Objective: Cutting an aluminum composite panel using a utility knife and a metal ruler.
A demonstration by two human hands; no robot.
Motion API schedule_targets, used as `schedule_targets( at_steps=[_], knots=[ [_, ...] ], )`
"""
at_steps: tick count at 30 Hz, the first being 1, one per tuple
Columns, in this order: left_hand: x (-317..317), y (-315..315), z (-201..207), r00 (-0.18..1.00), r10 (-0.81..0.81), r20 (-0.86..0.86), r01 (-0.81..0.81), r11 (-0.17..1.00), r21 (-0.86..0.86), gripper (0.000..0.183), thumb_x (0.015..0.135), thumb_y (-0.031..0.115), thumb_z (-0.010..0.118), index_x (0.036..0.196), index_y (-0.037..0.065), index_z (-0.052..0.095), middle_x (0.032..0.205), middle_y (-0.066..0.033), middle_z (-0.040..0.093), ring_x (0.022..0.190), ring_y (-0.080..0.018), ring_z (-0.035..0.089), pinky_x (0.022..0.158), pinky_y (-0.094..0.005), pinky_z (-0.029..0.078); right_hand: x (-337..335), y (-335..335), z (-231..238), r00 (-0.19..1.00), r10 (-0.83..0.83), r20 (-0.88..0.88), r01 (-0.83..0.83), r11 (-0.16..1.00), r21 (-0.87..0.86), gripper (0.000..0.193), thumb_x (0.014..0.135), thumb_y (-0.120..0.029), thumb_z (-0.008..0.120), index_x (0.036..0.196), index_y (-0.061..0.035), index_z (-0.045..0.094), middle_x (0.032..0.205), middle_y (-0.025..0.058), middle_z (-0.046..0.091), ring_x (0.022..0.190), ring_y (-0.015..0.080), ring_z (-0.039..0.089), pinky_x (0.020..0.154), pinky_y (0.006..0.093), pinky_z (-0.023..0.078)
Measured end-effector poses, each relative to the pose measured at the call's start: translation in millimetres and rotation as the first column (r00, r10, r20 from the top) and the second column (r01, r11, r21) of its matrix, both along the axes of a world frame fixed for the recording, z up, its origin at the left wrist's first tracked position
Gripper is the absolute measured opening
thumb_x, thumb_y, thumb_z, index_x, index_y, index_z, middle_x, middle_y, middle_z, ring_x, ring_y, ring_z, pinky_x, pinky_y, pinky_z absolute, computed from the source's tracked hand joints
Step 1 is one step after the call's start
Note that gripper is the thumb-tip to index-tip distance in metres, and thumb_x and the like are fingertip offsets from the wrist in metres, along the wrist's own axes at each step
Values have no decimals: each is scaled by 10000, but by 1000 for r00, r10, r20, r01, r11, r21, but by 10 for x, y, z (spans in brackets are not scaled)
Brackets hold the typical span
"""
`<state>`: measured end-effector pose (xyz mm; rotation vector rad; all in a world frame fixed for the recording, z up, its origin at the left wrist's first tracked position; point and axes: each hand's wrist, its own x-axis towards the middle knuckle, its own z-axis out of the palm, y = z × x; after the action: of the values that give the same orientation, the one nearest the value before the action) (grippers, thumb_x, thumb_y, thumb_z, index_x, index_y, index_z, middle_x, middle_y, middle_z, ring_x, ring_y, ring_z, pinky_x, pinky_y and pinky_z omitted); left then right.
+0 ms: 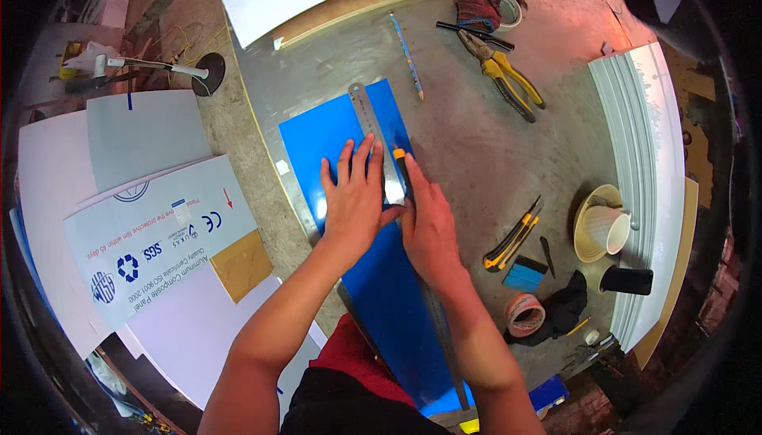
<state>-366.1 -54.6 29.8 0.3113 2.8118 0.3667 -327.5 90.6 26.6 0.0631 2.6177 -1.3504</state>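
So on the worktop (pixel 492 157) there's a sheet (pixel 333 137) with a steel ruler (pixel 373 129) lying along it, left hand (pixel 353 201) flat on the sheet just left of the ruler, right hand (pixel 429 225) holding a knife (pixel 401 167) against the ruler's right edge. Pencil (pixel 406 55) and pliers (pixel 508 78) lie further back. Tape roll (pixel 525 313), a second cutter (pixel 512 240) and stacked cups (pixel 603 225) sit off to the right, with panels (pixel 159 221) on the left.

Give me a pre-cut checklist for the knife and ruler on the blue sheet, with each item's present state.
1. Left hand flat on steel ruler and blue sheet: ok.
2. Right hand grips utility knife: ok.
3. Knife against the ruler's right edge: ok.
4. Left fingers clear of the cutting edge: cannot tell, thumb lies close to the knife.
5. Blade extended: cannot tell.
6. Pencil and pliers apart from the sheet: ok.
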Motion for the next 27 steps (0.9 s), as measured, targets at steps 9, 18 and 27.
schedule_targets(
  at_steps=[9,18,27],
  knots=[
    [-32,43,-24,1000,-10,23,12,996,-87,1033,711,308,912,1574,52,404,1650,-118,341,1527,-374,312,1222,-675,193,-180,-46,-99,999,43,4,-43,996,76,732,947,3,589,1637,-111,373,1062,176,583,990,349,575,908,471,452],
    [-1,11,-144,1000,-20,-14,19,996,-88,982,762,284,864,1585,50,382,1664,-104,306,1539,-365,290,1211,-719,193,-265,-132,-134,997,41,65,-47,995,93,814,903,-31,641,1655,-120,342,1050,175,581,989,348,571,895,480,433],
    [-12,30,-90,1000,-12,-18,11,997,-80,877,828,299,808,1570,47,415,1647,-113,336,1525,-367,302,1201,-705,205,-265,-115,-158,999,47,28,-49,994,97,770,936,-36,623,1651,-107,344,1041,173,596,984,360,576,883,495,430]
  ],
)
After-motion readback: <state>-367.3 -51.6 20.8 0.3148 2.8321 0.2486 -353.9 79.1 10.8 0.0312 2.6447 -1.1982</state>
